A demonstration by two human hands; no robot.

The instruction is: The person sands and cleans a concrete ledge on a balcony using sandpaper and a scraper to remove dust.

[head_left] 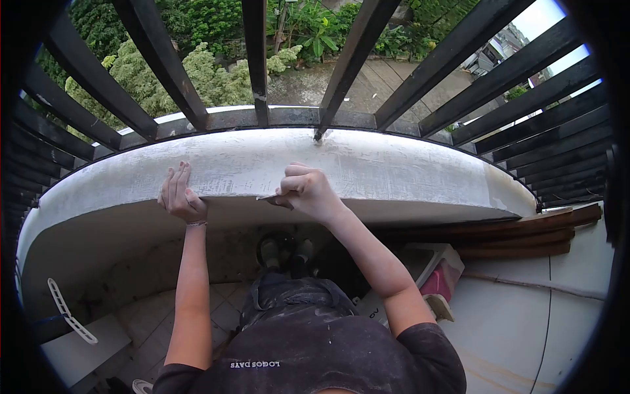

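Observation:
A curved white ledge (394, 167) with a scuffed, patchy surface runs across the view below a railing. My left hand (180, 192) rests on its near edge, fingers stretched out over the top, holding nothing. To the right, my right hand (305, 190) is closed on a thin grey-brown piece (277, 201), which looks like folded sandpaper. That piece is against the ledge's front edge; my fingers hide part of it. Pale dust coats both hands.
Black metal railing bars (256, 59) rise behind the ledge, with trees and paving far below. At right lie brown planks (518, 240) and a white container (430, 253) with something pink. A white slotted strip (69, 312) stands at lower left.

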